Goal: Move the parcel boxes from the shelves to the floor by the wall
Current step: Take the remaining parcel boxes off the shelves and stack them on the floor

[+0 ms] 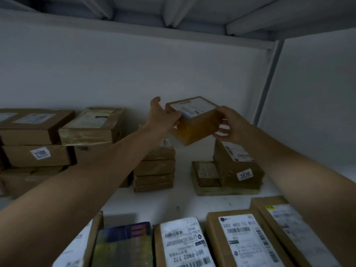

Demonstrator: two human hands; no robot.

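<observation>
A small brown parcel box with a white label on top and glossy tape hangs in the air above the white shelf, tilted. My left hand grips its left side, thumb raised. At the box's right side my right hand holds it with curled fingers. More parcel boxes remain on the shelf: a stack just below the held box, a box marked 1210 to the right, and stacks at the left.
A row of labelled parcels lies along the shelf's near edge. The shelf above forms a low ceiling. A grey upright post stands at the right, with a white wall behind.
</observation>
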